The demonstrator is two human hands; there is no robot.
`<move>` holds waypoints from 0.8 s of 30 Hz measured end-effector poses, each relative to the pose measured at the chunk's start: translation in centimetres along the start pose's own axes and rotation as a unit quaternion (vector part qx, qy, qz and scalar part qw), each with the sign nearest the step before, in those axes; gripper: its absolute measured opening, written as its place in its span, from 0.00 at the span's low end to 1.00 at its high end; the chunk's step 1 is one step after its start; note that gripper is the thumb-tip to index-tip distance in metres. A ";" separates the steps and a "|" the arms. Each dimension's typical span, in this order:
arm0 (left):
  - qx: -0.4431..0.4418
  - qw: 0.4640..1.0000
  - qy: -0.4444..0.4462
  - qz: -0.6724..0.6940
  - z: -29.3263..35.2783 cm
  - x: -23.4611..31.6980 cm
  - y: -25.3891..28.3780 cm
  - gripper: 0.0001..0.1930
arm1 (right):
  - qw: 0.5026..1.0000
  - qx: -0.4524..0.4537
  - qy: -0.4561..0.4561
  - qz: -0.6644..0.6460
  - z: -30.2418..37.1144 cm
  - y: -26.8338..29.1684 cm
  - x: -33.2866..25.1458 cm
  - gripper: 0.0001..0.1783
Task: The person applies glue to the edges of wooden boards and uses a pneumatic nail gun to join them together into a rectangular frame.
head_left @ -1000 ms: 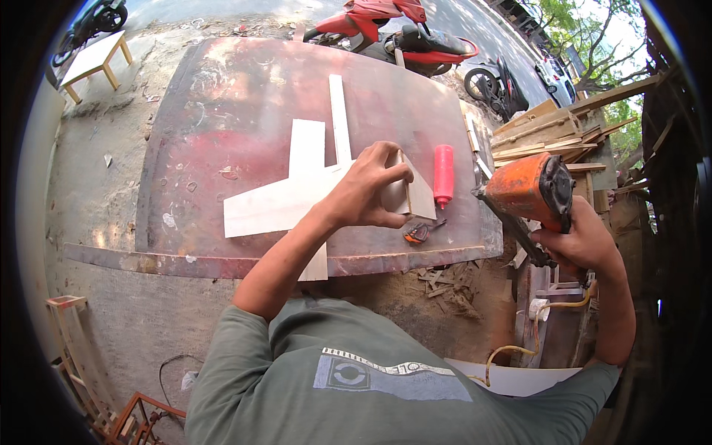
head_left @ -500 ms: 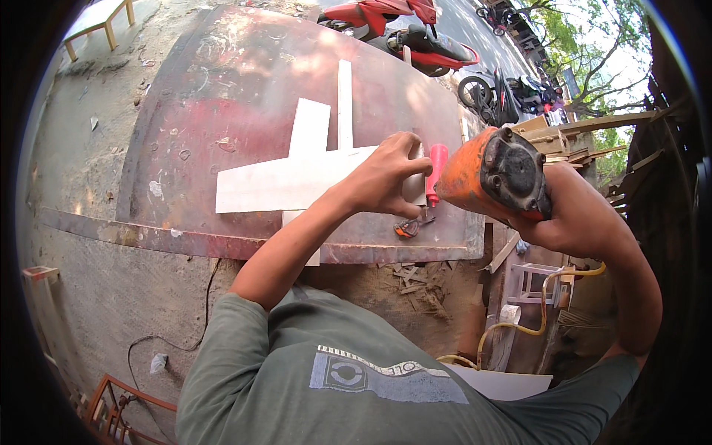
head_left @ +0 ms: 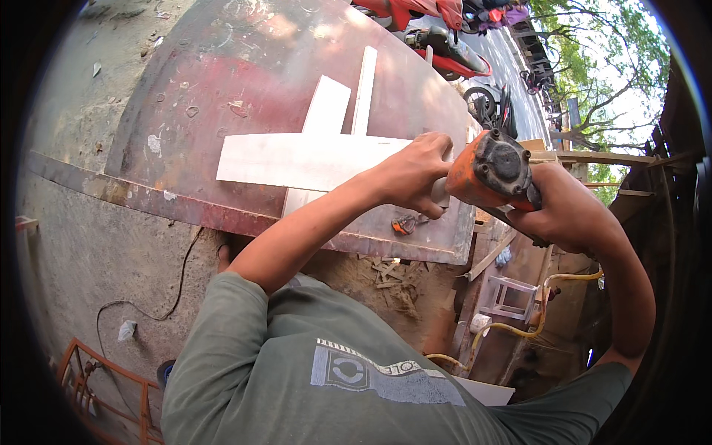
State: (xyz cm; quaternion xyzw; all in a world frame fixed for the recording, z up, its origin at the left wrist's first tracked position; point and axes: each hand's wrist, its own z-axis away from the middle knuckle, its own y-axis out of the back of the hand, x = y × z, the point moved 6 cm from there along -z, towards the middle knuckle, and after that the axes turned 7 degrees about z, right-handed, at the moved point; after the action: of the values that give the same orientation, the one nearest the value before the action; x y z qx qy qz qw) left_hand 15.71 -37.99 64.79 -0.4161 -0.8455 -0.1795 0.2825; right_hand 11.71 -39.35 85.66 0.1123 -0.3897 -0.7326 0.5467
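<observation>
My left hand grips the right end of a long white board, thumb on the near side and fingers over the far side. Wrapped round the handle of an orange nail gun with a black cap is my right hand. The gun's body is right beside my left fingers at the board's end; its nose is hidden. Beyond and under the long board lie a wider white board and a narrow white strip. An orange and black tape measure rests on the table below my left hand.
The worn reddish table has a raised near edge. A yellow hose runs at the lower right, past a small pale stool frame. Wood scraps litter the ground. Parked red motorcycles stand beyond the table.
The nail gun has come closer to my left hand and the board's end. A red bottle seen between them earlier is now out of sight. The whole view has turned slightly.
</observation>
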 end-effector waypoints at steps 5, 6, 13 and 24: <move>-0.022 1.000 0.015 0.005 0.0 -0.2 -0.1 0.39 | 0.999 -0.001 0.014 0.030 -0.6 0.0 -0.3 0.17; -0.005 1.000 -0.002 -0.001 -0.1 -0.2 -0.1 0.37 | 0.999 -0.002 0.016 0.042 -0.7 0.2 -0.4 0.17; 0.013 1.000 -0.020 -0.009 0.1 -0.4 -0.2 0.31 | 0.994 -0.027 0.010 0.101 -1.0 0.9 -2.4 0.16; -0.072 0.984 0.160 0.011 0.9 -3.1 -2.7 0.37 | 0.976 -0.075 0.041 0.201 -4.2 -3.0 0.4 0.14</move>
State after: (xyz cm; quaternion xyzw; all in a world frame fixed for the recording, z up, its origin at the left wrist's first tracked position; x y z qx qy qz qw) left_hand 14.79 -40.99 61.97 -0.4109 -0.7696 -0.3011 0.3849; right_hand 11.92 -41.24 80.91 0.0203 -0.3250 -0.6299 0.7051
